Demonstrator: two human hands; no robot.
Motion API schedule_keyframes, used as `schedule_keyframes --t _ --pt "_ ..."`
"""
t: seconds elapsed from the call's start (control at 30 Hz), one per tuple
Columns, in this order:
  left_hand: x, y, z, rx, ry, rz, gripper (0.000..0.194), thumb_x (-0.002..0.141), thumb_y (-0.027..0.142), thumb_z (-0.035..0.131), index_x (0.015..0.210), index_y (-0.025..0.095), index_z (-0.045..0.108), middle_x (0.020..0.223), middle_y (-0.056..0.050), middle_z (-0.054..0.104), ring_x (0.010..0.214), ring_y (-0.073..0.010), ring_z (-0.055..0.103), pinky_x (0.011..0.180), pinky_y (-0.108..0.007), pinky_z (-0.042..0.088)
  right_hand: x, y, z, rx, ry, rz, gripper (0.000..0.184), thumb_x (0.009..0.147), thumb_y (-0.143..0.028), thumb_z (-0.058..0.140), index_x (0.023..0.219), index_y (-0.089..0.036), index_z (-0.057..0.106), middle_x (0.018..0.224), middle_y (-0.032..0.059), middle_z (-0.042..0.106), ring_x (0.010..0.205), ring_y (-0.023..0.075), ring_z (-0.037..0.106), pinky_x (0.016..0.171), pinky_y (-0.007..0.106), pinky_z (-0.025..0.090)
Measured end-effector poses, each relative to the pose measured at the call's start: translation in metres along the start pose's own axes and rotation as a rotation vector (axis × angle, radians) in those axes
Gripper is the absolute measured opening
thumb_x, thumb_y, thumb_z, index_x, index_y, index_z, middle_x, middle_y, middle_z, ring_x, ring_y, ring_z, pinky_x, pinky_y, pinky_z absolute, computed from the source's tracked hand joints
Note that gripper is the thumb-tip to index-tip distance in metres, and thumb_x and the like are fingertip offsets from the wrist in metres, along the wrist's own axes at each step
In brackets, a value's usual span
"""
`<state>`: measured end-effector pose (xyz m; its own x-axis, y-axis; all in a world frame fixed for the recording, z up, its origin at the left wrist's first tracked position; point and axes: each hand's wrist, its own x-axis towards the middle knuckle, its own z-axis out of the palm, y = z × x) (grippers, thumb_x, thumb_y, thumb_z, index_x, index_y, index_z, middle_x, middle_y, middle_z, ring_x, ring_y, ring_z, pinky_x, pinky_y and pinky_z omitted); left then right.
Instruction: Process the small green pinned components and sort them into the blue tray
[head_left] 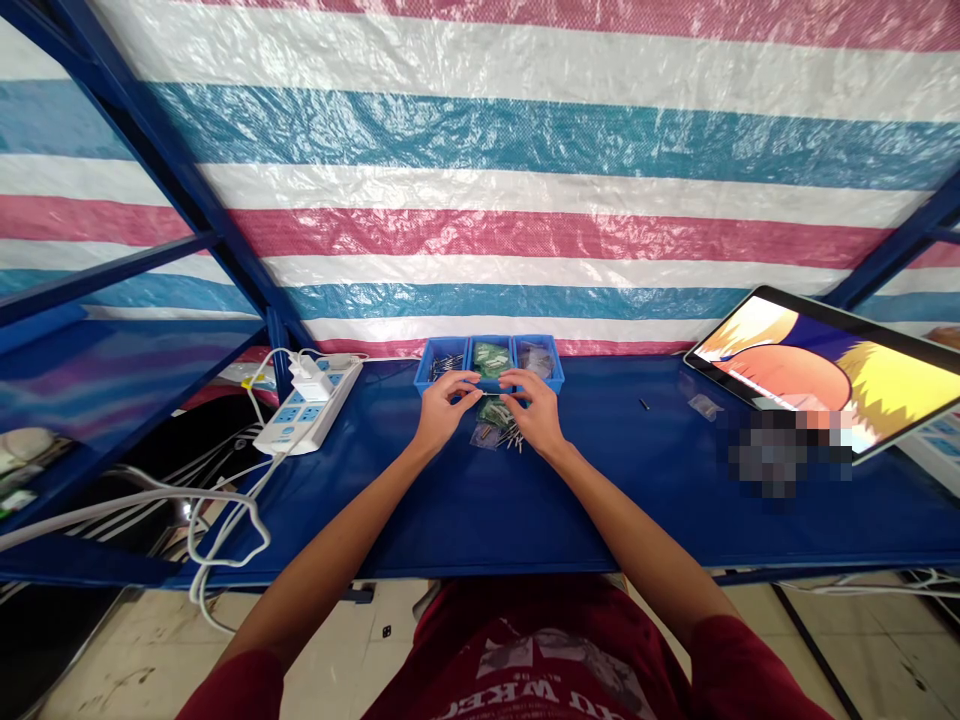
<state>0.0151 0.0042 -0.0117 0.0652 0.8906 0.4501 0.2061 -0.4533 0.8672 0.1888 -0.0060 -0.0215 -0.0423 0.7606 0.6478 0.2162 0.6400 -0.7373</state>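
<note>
My left hand point(448, 405) and my right hand point(536, 408) face each other above the blue table, in front of a blue three-compartment bin point(556, 381). Thumb and fingers of both hands pinch the two ends of a thin rod point(491, 393), held level between them. Its exact kind is too small to tell. Just below lie several thin metal pieces point(514, 437) and a small clear bag point(484, 435). The bin's left compartment holds metal pieces point(447, 367), the middle one green packets point(491, 358), the right one clear bags point(535, 360).
A white power strip point(311, 405) with cables point(236, 515) is on the left. To the right, a tablet-like screen point(810, 365) leans near a blurred patch. A small dark piece point(644, 404) and a clear packet point(705, 406) lie between. Striped sheeting point(525, 230) hangs behind.
</note>
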Motion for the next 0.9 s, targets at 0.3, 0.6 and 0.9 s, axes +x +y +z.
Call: schedule_keyframes --t 0.3,0.6,0.9 --pt "-0.0007 -0.0019 0.0024 -0.074 -0.043 -0.085 0.026 0.076 0.036 0.070 0.093 0.017 0.065 0.087 -0.005 0.069 0.068 -0.0167 0.068 0.069 -0.029 0.055 -0.0024 0.0031 0.0021 -0.041 -0.039 0.022 0.018 0.085 -0.019 0.053 0.095 -0.023 0.068 0.108 0.0073 0.060 0.080 0.0161 0.062 0.066 0.031 0.057" --pt "0.0001 -0.0008 0.0019 -0.091 -0.002 -0.078 0.025 0.076 0.036 0.071 0.090 0.017 0.065 0.087 -0.004 0.069 0.062 -0.0148 0.067 0.061 -0.027 0.054 -0.0023 -0.0014 0.0019 -0.047 -0.063 0.028 0.019 0.083 -0.017 0.054 0.094 -0.024 0.068 0.106 0.0075 0.060 0.078 0.0163 0.062 0.066 0.031 0.056" --pt "-0.0012 -0.0025 0.0021 -0.050 -0.037 -0.033 0.027 0.080 0.040 0.067 0.094 0.016 0.067 0.095 -0.007 0.069 0.083 -0.0197 0.068 0.079 -0.032 0.055 -0.0025 0.0004 0.0018 -0.039 -0.025 0.000 0.017 0.087 -0.021 0.052 0.092 -0.022 0.068 0.103 0.0073 0.058 0.076 0.0151 0.061 0.058 0.027 0.052"
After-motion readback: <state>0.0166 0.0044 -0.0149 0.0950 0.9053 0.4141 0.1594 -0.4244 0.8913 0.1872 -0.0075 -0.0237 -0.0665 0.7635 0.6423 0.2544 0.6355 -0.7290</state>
